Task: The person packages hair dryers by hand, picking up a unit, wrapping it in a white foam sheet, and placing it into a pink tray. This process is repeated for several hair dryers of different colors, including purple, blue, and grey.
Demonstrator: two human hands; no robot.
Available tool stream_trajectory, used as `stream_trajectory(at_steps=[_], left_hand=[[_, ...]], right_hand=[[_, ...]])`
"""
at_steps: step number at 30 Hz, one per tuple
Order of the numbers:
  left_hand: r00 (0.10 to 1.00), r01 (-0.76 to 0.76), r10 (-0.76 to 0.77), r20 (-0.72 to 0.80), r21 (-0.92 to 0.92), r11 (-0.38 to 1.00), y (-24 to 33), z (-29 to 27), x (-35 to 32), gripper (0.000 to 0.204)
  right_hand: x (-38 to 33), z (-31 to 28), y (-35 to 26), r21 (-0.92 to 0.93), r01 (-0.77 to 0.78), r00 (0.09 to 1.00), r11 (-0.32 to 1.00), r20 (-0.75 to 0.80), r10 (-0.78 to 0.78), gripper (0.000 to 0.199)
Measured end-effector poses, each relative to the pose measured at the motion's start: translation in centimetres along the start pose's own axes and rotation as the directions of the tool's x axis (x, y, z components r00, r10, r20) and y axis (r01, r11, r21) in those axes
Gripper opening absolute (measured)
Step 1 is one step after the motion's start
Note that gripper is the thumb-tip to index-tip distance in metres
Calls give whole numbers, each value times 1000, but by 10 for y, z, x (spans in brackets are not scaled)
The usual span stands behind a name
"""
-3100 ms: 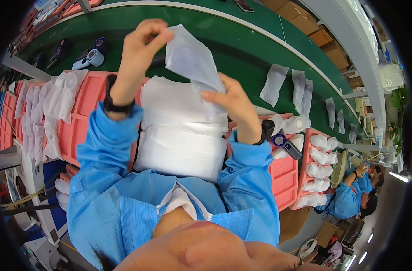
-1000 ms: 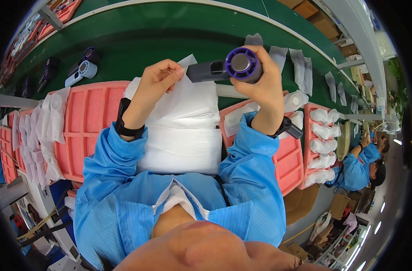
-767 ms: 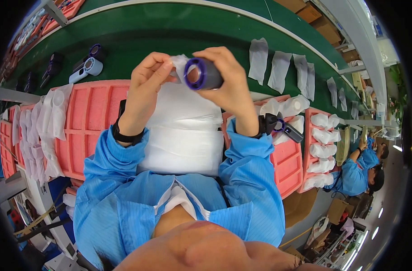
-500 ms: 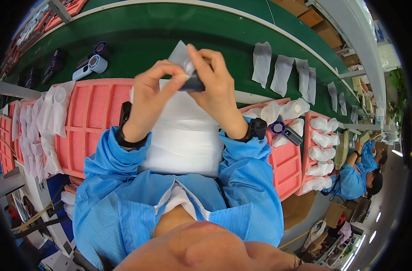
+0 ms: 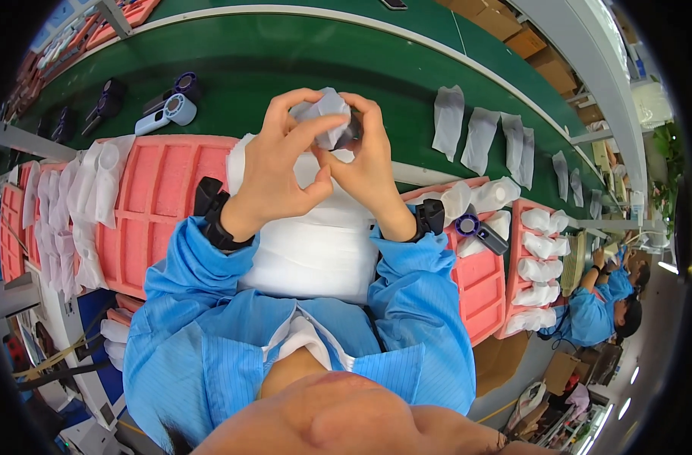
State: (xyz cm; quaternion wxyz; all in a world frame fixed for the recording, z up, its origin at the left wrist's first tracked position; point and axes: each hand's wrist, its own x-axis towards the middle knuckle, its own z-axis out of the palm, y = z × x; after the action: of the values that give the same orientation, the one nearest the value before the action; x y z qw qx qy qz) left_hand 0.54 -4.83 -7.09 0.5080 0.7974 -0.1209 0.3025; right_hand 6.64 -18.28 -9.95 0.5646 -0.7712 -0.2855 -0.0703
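Clamping the wrapped device (image 5: 334, 105) from left and right, the left hand (image 5: 276, 173) and right hand (image 5: 367, 168) probably steadied it.

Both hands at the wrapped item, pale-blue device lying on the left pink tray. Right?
Not quite: the pale-blue device lies on the green surface, just beyond the left pink tray, as the head view shows. The rest holds: left hand and right hand are both at the wrapped item.
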Motion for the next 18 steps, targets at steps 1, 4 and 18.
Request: stream_trajectory(at_steps=[1,4,18], left_hand=[[998,-22,20,52,29,999,0,-6,3,43],[988,-64,51,148,89,994,-5,-17,9,47],[987,-136,159,31,-375,917,-21,-44,12,41]], right_hand=[[-1,0,0,100,-16,999,995,35,13,67],[-3,2,-1,295,-58,992,954,120,23,68],[-6,0,20,196,149,898,969,383,-216,56]])
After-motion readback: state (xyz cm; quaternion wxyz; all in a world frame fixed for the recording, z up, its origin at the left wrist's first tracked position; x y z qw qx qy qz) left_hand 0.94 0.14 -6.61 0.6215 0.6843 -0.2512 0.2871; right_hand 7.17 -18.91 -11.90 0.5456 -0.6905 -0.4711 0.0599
